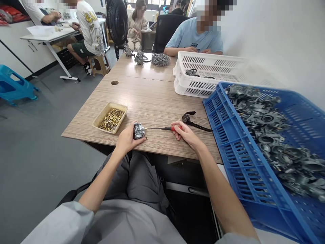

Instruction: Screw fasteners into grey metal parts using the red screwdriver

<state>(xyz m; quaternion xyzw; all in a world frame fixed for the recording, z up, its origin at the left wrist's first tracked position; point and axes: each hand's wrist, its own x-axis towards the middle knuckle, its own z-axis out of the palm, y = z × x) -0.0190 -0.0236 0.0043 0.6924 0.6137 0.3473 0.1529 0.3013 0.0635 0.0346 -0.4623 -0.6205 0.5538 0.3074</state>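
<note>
My left hand (127, 138) is closed around a small grey metal part (138, 130) that rests on the wooden table (152, 98) near its front edge. My right hand (185, 134) grips a screwdriver (162, 128) with a red handle. The thin shaft lies level and its tip meets the right side of the metal part. A beige tray (121, 107) of small brass pieces sits just left of my left hand.
A black wristwatch (191, 121) lies beyond my right hand. A blue crate (243, 162) full of grey metal parts stands at the right, a white crate (203, 73) behind it. A person in a light blue shirt (195, 37) sits across; others work at far tables.
</note>
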